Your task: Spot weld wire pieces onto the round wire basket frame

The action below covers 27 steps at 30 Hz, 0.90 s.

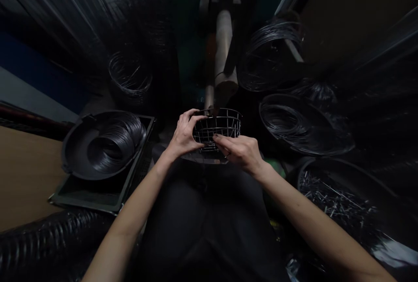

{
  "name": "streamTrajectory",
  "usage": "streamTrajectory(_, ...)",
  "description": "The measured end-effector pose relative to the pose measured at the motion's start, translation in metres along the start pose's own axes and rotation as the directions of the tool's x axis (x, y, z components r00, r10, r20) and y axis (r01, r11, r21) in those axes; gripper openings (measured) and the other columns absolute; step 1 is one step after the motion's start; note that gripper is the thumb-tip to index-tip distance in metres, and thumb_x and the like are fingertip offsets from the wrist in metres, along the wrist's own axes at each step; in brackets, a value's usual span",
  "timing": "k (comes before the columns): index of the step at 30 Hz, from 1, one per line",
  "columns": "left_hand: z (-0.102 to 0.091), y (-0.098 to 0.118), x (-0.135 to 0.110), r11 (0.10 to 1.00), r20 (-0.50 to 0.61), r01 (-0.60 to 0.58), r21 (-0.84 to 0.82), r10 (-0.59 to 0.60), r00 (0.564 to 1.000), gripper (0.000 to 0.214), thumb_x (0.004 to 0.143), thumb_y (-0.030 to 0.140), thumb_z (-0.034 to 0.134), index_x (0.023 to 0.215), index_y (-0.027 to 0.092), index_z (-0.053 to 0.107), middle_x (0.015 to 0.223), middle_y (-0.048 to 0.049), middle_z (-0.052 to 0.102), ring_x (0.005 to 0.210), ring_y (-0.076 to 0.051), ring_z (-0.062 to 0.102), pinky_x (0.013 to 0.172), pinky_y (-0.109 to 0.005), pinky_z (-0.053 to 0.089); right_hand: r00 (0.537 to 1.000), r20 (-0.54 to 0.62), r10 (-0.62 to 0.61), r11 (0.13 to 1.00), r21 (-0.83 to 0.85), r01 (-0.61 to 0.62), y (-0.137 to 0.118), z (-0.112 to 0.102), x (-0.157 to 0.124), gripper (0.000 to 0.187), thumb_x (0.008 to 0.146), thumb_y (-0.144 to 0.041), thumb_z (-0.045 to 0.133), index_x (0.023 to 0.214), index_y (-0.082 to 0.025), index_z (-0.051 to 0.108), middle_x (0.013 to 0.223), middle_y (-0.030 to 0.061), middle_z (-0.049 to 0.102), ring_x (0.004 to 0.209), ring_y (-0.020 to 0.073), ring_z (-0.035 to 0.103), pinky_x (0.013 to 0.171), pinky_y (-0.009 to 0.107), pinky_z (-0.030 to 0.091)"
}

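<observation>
A small round wire basket (219,127) sits in front of me under a machine's metal head (224,82). My left hand (183,136) curls round the basket's left side, fingers over its rim. From the right, my right hand (240,151) reaches in, its fingertips pinched on the wires at the basket's front. Both forearms stretch out over my dark lap.
A dark pan (101,145) of wire rings rests on a tray at the left. At the right lie more coils of wire rings (294,125), and a bin of short wire pieces (339,203) is at the lower right. Stacks of wire hoops (130,73) stand behind.
</observation>
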State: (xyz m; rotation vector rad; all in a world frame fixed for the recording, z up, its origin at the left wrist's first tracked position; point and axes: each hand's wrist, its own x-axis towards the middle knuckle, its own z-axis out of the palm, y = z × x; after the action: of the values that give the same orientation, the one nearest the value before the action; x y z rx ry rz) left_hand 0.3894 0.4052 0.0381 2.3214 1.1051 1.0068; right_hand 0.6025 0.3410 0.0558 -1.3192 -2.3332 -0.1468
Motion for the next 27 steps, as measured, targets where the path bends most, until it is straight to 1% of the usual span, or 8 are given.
streamTrajectory(5,-0.002,-0.003,0.000,1.000,0.027,0.005,0.000,-0.005,1.000,0.080,0.052,0.015,0.082,0.125,0.025,0.052,0.137,-0.0123,0.045,0.129,-0.036,0.044,0.109,-0.055,0.040,1.000,0.021,0.023,0.997,0.072,-0.025,0.002,0.003,0.000,0.022,0.096,-0.027,0.055,0.108,-0.032,0.073,0.109,-0.0019,0.073,0.070,0.0138,0.070,0.058,0.026,0.046)
streamTrajectory(9,-0.002,-0.004,0.002,1.000,0.023,0.008,-0.005,-0.008,1.000,0.079,0.054,0.017,0.082,0.126,0.025,0.052,0.138,-0.0122,0.045,0.130,-0.035,0.043,0.107,-0.055,0.041,0.999,0.039,0.030,0.999,0.011,-0.031,0.003,0.004,0.001,0.025,0.097,-0.031,0.051,0.108,-0.032,0.074,0.108,-0.0036,0.073,0.065,0.0128,0.068,0.058,0.026,0.045)
streamTrajectory(14,-0.002,-0.003,0.005,1.000,0.043,0.018,-0.016,-0.018,0.999,0.076,0.055,0.029,0.086,0.124,0.021,0.055,0.135,-0.0145,0.048,0.128,-0.035,0.046,0.106,-0.053,0.042,0.996,0.031,0.082,0.994,0.063,-0.084,0.002,0.001,0.004,0.024,0.096,-0.032,0.053,0.107,-0.033,0.074,0.106,-0.0032,0.074,0.065,0.0128,0.067,0.058,0.025,0.044)
streamTrajectory(17,-0.004,0.000,0.004,0.999,0.019,0.030,-0.033,-0.030,0.999,0.074,0.056,0.034,0.086,0.121,0.021,0.054,0.133,-0.0133,0.051,0.127,-0.034,0.048,0.107,-0.051,0.041,0.992,0.039,0.120,0.989,0.080,-0.123,-0.001,-0.003,0.001,0.024,0.097,-0.035,0.053,0.111,-0.032,0.073,0.105,-0.0022,0.075,0.068,0.0131,0.068,0.061,0.025,0.046)
streamTrajectory(20,-0.006,0.003,0.005,0.993,-0.019,0.066,-0.102,-0.068,0.997,0.082,0.055,0.032,0.086,0.127,0.023,0.047,0.131,-0.0103,0.053,0.121,-0.030,0.053,0.105,-0.047,0.043,0.985,-0.022,0.170,0.982,0.091,-0.167,-0.002,-0.006,-0.005,0.025,0.098,-0.035,0.052,0.114,-0.028,0.071,0.110,0.0010,0.074,0.082,0.0147,0.070,0.067,0.024,0.050)
streamTrajectory(22,-0.006,0.000,0.009,0.985,-0.017,0.075,-0.154,-0.078,0.997,0.089,0.053,0.030,0.086,0.130,0.025,0.043,0.130,-0.0090,0.053,0.119,-0.029,0.054,0.104,-0.045,0.045,0.970,-0.097,0.221,0.972,0.108,-0.210,-0.002,-0.005,-0.007,0.023,0.098,-0.033,0.052,0.107,-0.026,0.072,0.111,0.0032,0.073,0.089,0.0159,0.069,0.069,0.024,0.052)
streamTrajectory(25,-0.004,-0.008,0.019,0.981,-0.022,0.049,-0.190,-0.054,0.998,0.093,0.051,0.029,0.087,0.132,0.025,0.041,0.132,-0.0097,0.051,0.121,-0.030,0.054,0.105,-0.046,0.045,0.936,-0.189,0.298,0.954,0.100,-0.284,0.002,0.000,-0.002,0.019,0.095,-0.033,0.055,0.095,-0.025,0.073,0.108,0.0056,0.069,0.088,0.0168,0.066,0.065,0.025,0.051)
streamTrajectory(27,-0.003,-0.015,0.027,0.979,-0.033,0.040,-0.201,-0.048,0.998,0.095,0.050,0.030,0.088,0.132,0.024,0.040,0.133,-0.0111,0.051,0.122,-0.031,0.053,0.105,-0.047,0.045,0.921,-0.213,0.326,0.945,0.104,-0.311,0.004,0.003,0.005,0.017,0.094,-0.033,0.057,0.093,-0.025,0.072,0.104,0.0062,0.066,0.083,0.0166,0.064,0.063,0.025,0.049)
